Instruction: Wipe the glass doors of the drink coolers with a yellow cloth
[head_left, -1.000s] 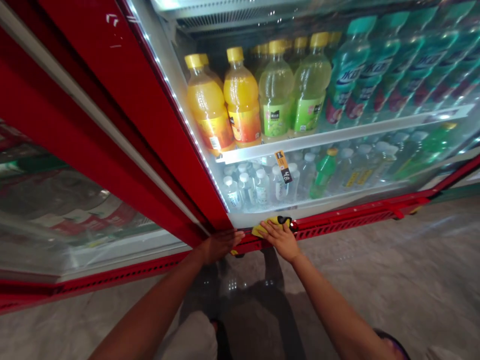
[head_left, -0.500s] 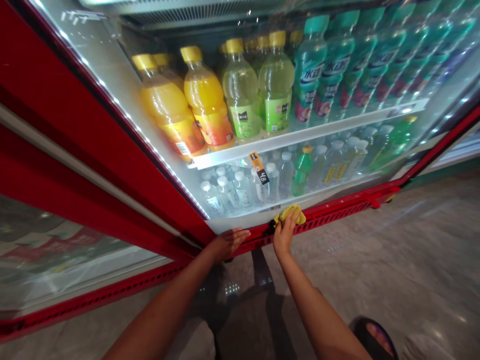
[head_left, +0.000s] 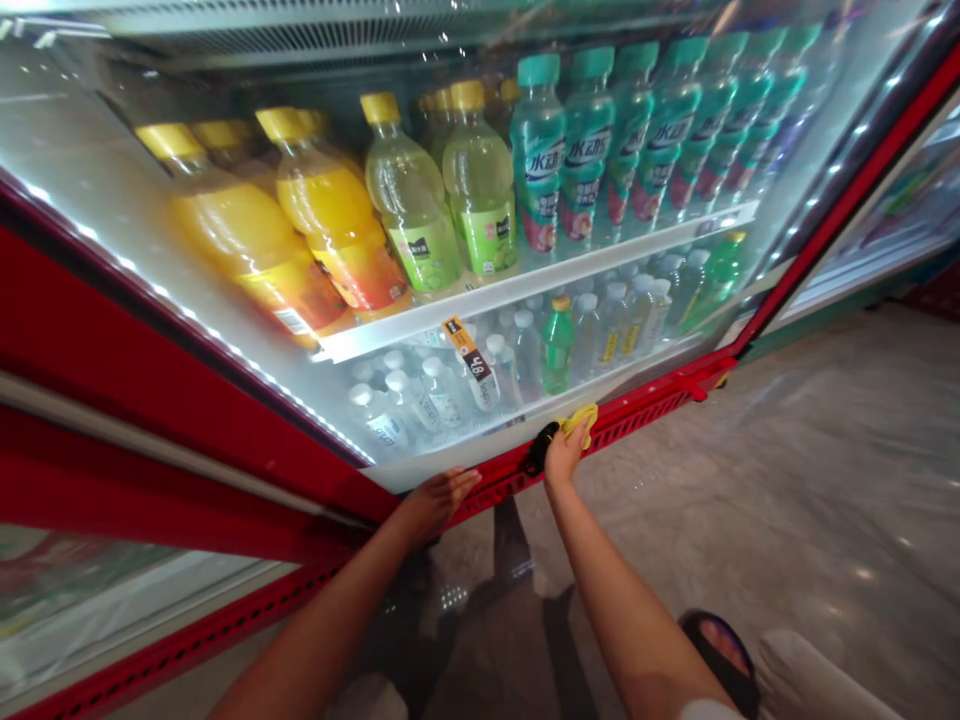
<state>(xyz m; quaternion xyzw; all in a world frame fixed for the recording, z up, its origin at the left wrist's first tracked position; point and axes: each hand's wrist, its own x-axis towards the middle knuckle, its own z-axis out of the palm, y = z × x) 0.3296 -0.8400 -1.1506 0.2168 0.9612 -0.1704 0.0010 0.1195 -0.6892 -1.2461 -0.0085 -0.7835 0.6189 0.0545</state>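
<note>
My left hand [head_left: 439, 507] lies with fingers stretched out on the red bottom frame [head_left: 637, 408] of a glass-fronted drinks fridge, near its left corner. My right hand [head_left: 566, 458] grips a crumpled yellow cloth [head_left: 581, 422] against the same frame, just below the glass. Beside that hand, on its left, is a black thing [head_left: 538, 449] whose kind I cannot make out. Behind the glass, water bottles [head_left: 442, 390] and a green bottle [head_left: 557, 345] stand on the bottom level.
Above, a white-edged shelf [head_left: 547, 282] carries orange juice bottles [head_left: 337, 235], pale green drinks [head_left: 480, 190] and teal bottles [head_left: 540, 160]. An orange and black price tag [head_left: 470, 350] hangs from it. Another red fridge [head_left: 150, 620] adjoins at left. My sandalled foot [head_left: 721, 655] is on the grey floor [head_left: 825, 480].
The view has swung to the right, so the fridge and bottles appear further left. More of the black thing beside my right hand shows. My left hand still rests on the frame.
</note>
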